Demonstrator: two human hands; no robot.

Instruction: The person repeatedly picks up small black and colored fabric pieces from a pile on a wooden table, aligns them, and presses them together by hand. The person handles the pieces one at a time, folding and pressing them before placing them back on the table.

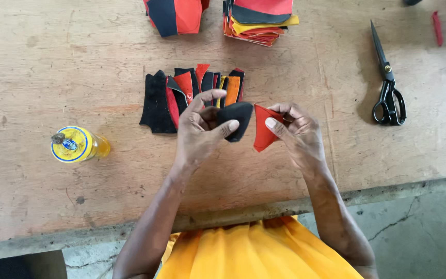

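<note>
Wooden bench (pixel 52 67) | L hand (pixel 200 132) pinches black piece (pixel 237 118); R hand (pixel 295 132) grips red piece (pixel 262 135)

One labelled container stands out: a small bottle (pixel 78 145) lying on its side on the wooden table (pixel 52 62), well to the left of the person's hands and near the front edge. Its clear body holds a yellow liquid. The label wrapped round it is yellow with blue edging and some blue print that is too small to make out. A dull grey cap closes the end that faces left. No boxes, signs or screens show anywhere on the table or on the floor beside it.
</note>
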